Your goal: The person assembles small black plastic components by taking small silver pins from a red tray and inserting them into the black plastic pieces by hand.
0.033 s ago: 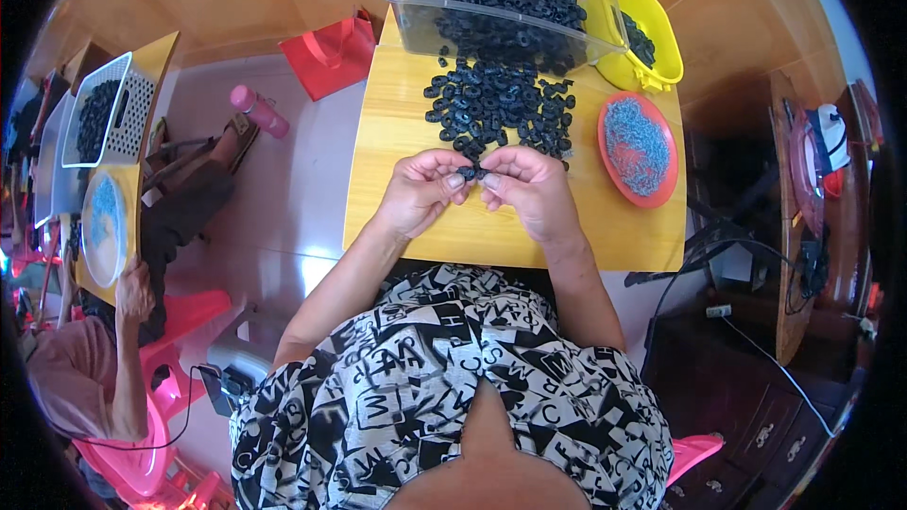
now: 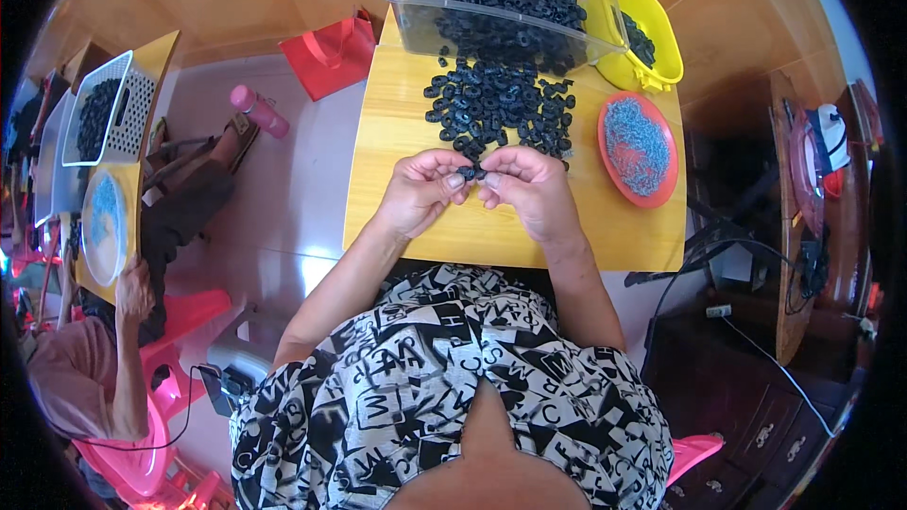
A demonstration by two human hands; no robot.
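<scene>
Here, in the head view, the left hand (image 2: 422,191) and the right hand (image 2: 531,187) meet over the yellow wooden table (image 2: 491,227). The fingertips of both are pinched closed on one small black ring-shaped plastic part (image 2: 471,171), which is held between them just above the table, at the near edge of a loose heap of the same black parts (image 2: 496,104). Behind the heap stands a clear plastic tub (image 2: 496,5) full of such parts, and beside it a yellow plastic bucket (image 2: 647,33). A round orange plate of small blue-grey pieces (image 2: 638,148) lies to the right.

The part is very small, so I think it could slip out of the fingers and fall into the heap, where it would be lost among the others. A wrist could also push the heap toward the table edge.
</scene>
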